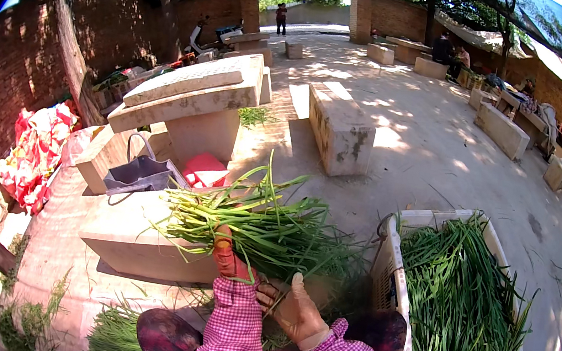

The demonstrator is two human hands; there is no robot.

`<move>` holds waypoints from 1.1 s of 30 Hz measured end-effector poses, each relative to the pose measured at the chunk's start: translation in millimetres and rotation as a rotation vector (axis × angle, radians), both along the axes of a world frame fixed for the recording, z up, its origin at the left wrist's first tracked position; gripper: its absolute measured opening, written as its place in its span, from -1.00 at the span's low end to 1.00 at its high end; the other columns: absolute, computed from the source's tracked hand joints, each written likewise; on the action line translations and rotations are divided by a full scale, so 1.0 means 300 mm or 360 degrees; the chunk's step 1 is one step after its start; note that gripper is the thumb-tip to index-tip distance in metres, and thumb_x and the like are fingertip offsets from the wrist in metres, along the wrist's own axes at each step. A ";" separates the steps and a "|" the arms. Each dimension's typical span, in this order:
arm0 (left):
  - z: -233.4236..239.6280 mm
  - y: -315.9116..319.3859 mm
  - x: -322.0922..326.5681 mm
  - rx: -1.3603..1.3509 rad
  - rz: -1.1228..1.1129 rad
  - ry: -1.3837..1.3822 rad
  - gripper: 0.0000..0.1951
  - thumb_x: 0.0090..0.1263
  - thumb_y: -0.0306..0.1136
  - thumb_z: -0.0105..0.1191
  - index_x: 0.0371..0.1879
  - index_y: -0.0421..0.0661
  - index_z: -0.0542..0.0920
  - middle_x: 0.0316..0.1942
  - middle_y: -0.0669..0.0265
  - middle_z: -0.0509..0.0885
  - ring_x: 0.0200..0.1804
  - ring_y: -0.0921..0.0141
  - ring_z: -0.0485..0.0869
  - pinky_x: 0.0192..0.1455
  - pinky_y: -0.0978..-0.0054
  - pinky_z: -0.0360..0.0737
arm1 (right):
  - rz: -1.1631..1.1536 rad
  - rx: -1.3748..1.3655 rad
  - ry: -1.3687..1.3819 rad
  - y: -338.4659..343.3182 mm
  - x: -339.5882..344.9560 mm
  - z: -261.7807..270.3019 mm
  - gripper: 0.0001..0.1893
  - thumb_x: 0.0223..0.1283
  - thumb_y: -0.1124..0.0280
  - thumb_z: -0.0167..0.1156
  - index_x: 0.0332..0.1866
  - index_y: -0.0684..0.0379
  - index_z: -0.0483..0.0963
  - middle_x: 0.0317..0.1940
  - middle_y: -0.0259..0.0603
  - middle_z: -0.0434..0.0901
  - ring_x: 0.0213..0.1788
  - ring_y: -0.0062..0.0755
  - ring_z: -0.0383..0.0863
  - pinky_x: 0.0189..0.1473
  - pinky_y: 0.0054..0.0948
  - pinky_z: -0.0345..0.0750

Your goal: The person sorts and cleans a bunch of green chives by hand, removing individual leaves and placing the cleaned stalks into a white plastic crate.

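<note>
My left hand [230, 257], in a reddish-orange glove, grips a loose bunch of garlic chives [273, 228]. The pale stem ends point left and the dark green leaves fan out to the right. Just below the leaves is my right hand [297, 307], thumb raised and fingers apart, close to the left wrist. It wears what looks like a pale glove, and nothing shows in its grasp. On my right stands a white plastic crate [392, 261] heaped with long green chives [457, 302]. More green stalks [121, 336] lie on the ground beside my left knee.
A stone bench [151, 254] stands ahead, with a dark open bag [143, 175] and a red item [206, 169] nearby. Beyond are a stone table [190, 90] and another stone bench [338, 130]. Red-and-white sacking [36, 152] lies at left. Several people sit or stand farther off.
</note>
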State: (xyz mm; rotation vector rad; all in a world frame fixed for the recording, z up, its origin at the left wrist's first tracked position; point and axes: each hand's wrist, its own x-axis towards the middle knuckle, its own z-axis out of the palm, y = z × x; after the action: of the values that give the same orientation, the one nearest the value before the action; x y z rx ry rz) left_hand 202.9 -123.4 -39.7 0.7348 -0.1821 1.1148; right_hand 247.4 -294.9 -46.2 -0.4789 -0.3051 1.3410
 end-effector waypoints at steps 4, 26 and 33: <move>-0.148 0.052 -0.188 -0.0133 -0.0274 0.0245 -0.60 0.52 -0.23 -0.08 0.23 -0.19 0.42 0.08 0.15 0.59 0.04 0.26 0.61 0.14 0.28 0.61 | 0.0206 0.0140 0.0249 0.131 -0.033 0.061 -0.23 0.30 -0.25 -0.07 0.43 0.13 0.18 0.35 -0.22 0.36 0.35 -0.25 0.33 0.43 -0.20 0.25; -0.187 0.051 -0.318 0.0622 -0.0386 0.1007 -0.40 0.56 0.00 -0.15 0.39 -0.21 0.24 0.24 0.21 0.49 0.27 0.38 0.46 0.32 0.42 0.42 | -0.0459 -0.0147 0.0415 0.190 0.131 0.026 -0.68 0.34 0.17 0.11 -0.04 0.21 0.54 -0.21 -0.17 0.65 -0.20 -0.23 0.67 -0.12 -0.15 0.66; -0.182 0.122 -0.462 -0.0134 -0.0626 0.0373 -0.50 0.44 -0.10 0.08 0.26 -0.11 0.44 0.25 0.11 0.48 0.22 0.24 0.54 0.21 0.24 0.56 | -0.0403 0.0141 0.0012 0.216 0.112 0.070 -0.79 0.26 0.26 0.26 -0.14 0.16 0.57 -0.33 -0.32 0.64 -0.34 -0.44 0.65 -0.30 -0.40 0.63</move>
State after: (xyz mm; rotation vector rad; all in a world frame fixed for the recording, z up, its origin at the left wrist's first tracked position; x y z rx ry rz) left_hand 64.3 -86.9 -94.2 0.7111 -0.0749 0.6532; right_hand 280.9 -230.2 -25.0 -0.4230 -0.2865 1.0782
